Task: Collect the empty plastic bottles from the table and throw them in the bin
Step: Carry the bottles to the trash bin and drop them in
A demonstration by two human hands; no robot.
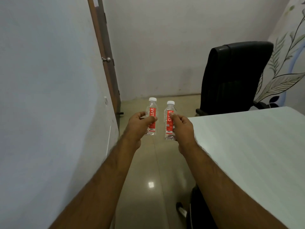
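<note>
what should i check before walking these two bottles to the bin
1. Left hand grips the left bottle: ok.
2. Right hand grips the right bottle: ok.
3. Both white caps on: ok.
4. Bottles empty: look so, cannot tell for sure.
5. Bin located: not ok, none in view.
6. Floor ahead free of obstacles: ok, between the wall and the white table.
</note>
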